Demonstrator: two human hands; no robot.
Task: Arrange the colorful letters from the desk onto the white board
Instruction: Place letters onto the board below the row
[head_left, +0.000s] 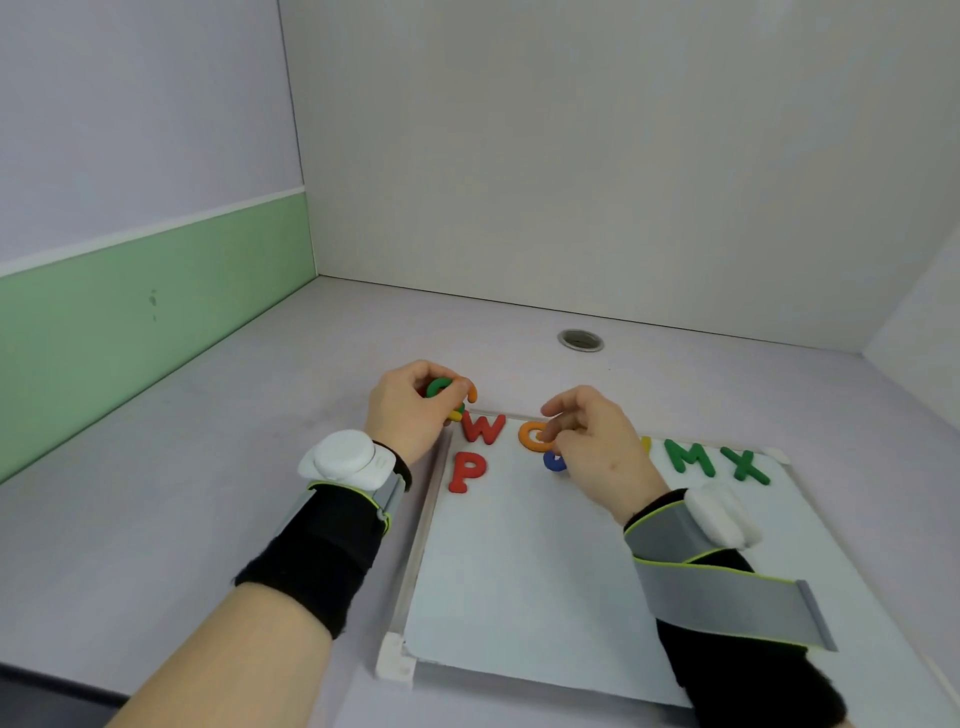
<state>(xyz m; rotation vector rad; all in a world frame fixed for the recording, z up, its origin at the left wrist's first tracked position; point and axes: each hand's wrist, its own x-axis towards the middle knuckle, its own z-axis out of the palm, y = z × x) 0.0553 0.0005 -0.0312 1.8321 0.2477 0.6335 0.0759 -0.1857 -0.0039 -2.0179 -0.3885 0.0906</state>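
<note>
A white board lies flat on the desk. Along its far edge sit a red W, an orange letter, a yellow letter mostly hidden, a green M and a green X. A red P lies below the W. My left hand grips a bunch of letters off the board's far left corner: a green one, an orange one and a yellow one. My right hand pinches a blue letter on the board, below the orange one.
A round cable hole sits in the desk behind the board. Walls close the desk at the back, left and right. Both wrists wear black bands with white trackers. The board's near half holds no letters.
</note>
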